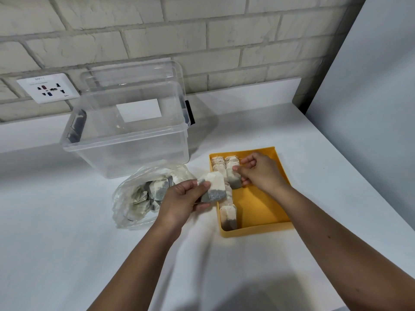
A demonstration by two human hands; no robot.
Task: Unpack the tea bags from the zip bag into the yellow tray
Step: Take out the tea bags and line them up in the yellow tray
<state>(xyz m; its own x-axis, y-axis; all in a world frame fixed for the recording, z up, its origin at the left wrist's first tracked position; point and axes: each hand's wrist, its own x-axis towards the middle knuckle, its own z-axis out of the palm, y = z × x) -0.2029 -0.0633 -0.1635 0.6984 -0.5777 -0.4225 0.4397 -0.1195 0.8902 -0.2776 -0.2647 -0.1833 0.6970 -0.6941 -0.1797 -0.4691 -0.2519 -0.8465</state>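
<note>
Clear plastic box [125,140] stands open on white counter [56,243]. Wall socket [48,87] set in brick wall [202,30] behind it.

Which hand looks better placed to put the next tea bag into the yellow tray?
Probably the left hand: it pinches a tea bag right beside the yellow tray, while the right hand grips the standing bags inside.

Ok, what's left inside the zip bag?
Several tea bags lie piled in the zip bag, seen through its clear plastic. The left hand covers part of it, so I cannot count them.
</note>
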